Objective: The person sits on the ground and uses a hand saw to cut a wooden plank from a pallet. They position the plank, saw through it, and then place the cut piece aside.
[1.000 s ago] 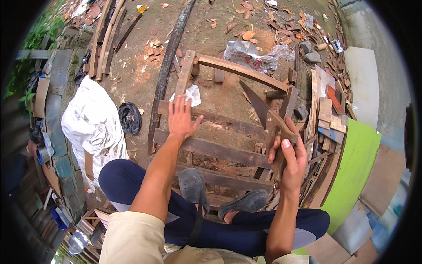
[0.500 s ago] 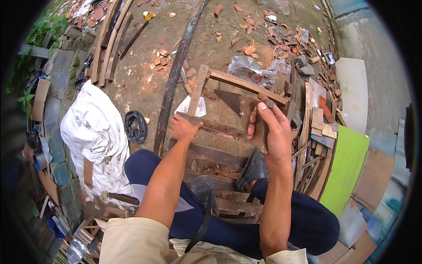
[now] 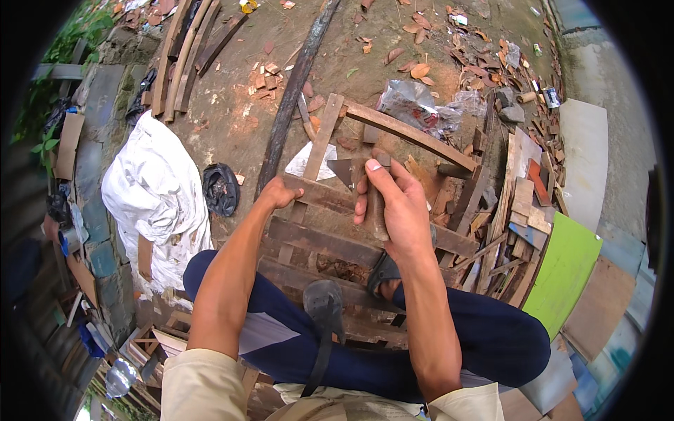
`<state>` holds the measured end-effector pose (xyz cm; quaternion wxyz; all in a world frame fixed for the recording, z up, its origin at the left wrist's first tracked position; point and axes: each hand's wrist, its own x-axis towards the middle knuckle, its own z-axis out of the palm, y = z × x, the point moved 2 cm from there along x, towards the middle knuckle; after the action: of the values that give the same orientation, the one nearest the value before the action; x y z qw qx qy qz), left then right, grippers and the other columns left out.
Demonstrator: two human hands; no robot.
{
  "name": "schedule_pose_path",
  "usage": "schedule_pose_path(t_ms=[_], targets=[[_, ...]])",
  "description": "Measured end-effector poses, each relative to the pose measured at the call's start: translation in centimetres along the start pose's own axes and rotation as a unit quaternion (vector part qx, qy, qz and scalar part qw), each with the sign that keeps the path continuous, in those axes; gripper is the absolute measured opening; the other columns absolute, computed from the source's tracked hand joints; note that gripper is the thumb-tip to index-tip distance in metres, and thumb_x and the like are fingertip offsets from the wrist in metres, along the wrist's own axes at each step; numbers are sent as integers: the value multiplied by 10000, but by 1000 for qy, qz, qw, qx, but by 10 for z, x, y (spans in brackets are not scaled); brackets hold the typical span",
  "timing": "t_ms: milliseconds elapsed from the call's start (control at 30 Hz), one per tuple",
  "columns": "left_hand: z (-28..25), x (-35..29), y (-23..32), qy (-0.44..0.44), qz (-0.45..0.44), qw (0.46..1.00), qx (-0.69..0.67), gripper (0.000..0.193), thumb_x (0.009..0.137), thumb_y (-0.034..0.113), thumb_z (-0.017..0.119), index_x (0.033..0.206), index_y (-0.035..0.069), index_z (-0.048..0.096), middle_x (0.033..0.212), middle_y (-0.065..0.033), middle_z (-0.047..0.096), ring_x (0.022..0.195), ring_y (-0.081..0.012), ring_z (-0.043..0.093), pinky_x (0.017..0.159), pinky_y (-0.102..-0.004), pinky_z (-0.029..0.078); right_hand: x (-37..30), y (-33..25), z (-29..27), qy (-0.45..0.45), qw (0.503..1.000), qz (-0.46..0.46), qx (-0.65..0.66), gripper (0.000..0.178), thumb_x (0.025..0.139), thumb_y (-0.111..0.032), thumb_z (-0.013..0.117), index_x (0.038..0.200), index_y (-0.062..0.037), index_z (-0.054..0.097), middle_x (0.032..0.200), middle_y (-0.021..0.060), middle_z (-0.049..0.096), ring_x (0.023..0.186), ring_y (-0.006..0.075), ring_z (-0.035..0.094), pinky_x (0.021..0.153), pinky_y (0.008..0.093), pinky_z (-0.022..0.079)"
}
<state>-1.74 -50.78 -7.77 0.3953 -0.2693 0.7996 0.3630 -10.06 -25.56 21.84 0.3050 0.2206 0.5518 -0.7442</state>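
The saw (image 3: 344, 172) is up in front of the person, its wooden handle wrapped by the right hand (image 3: 401, 203), fingers curled round one side and thumb laid along the top. Its dark blade points away from that grip, forward and to the left, above the frame; I can't tell from here whether it touches the wood. The left hand (image 3: 279, 192), to the left of the saw, is closed over the near end of a dark slat (image 3: 321, 197), thumb lying along it. That slat belongs to a slatted wooden frame (image 3: 326, 242) spread below both hands, with one rail (image 3: 324, 137) running forward from the left grip and a crossbar (image 3: 411, 135) beyond the right one. Nearer the person than the grips, two dark clogs (image 3: 323, 302) are down by the slats. Just past the left hand lies a white scrap (image 3: 311, 163); farther left are a black plastic bag (image 3: 222, 188) and a crumpled white sheet (image 3: 154, 182). Crumpled clear plastic (image 3: 408, 102) lies ahead of the right hand, and well to its right I see wood offcuts (image 3: 523, 200) and a green board (image 3: 562, 263).
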Motion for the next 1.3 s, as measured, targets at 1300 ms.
schedule_pose_path(t_ms=[1300], targets=[[-16, -16, 27, -13, -17, 1000, -1, 623, 888, 388, 754, 1282, -84, 654, 1319, -279, 653, 1274, -374, 615, 1058, -431, 473, 37, 46, 55, 8, 992, 27, 126, 291, 1056, -321, 605, 1055, -31, 572, 836, 36, 552, 610, 143, 561, 509, 331, 480]])
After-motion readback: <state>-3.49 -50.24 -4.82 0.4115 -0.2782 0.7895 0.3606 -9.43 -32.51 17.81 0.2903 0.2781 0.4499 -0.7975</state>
